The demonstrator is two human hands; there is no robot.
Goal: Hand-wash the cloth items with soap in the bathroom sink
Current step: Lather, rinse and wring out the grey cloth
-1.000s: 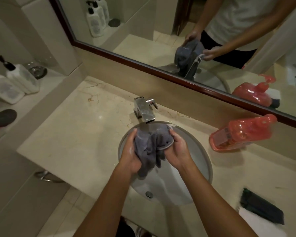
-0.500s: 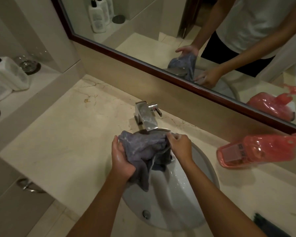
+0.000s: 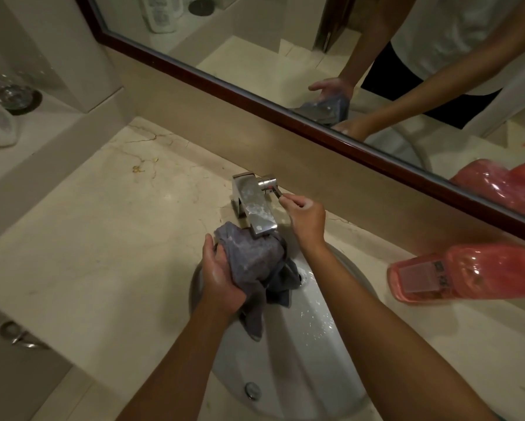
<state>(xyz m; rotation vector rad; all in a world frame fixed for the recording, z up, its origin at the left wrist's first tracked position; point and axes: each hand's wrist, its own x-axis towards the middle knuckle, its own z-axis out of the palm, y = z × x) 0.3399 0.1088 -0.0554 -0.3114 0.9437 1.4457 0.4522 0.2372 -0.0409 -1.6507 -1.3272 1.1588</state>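
Cloth (image 3: 252,256), grey and soapy, is gripped by the left hand (image 3: 221,278) under the faucet (image 3: 255,208). Right hand (image 3: 305,217) pinches the faucet handle (image 3: 275,189).

Qty, sink area:
- grey cloth (image 3: 252,256): 1
- sink (image 3: 310,369): 1, w/ 1 drain plug (image 3: 252,390)
- tap (image 3: 255,205): 1, w/ 1 lever (image 3: 275,189)
- red bottle (image 3: 467,273) on bench (image 3: 103,238): 1, lying down
- hands: 2, left hand (image 3: 221,281), right hand (image 3: 306,217)
- mirror (image 3: 285,41): 1
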